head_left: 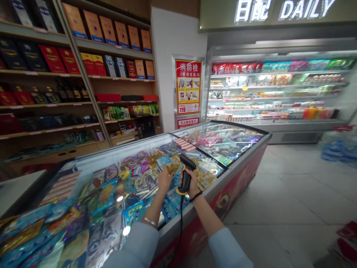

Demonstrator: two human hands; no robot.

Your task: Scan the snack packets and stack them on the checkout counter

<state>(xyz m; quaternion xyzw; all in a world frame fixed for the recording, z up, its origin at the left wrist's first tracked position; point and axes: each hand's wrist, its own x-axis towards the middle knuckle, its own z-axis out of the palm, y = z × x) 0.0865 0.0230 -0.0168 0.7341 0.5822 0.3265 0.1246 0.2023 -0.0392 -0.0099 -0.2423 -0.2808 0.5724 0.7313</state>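
My right hand (193, 183) is shut around the grip of a black handheld barcode scanner (186, 175), with its head pointing up and away from me. Its black cable (181, 223) hangs down over the front of a chest freezer with a glass top (220, 182). My left hand (165, 179) holds a small blue and gold packet (164, 161) close to the scanner's head, above the freezer. Many colourful packets lie heaped inside the freezer beneath both hands.
Wooden shelves of boxed and bottled goods (75, 74) fill the left wall. A lit refrigerated display case (276, 89) stands at the back right, beyond a tiled floor (279, 208). Wrapped packs of bottled water (336, 149) stand at the right edge, and a white counter (16, 193) juts in at the left.
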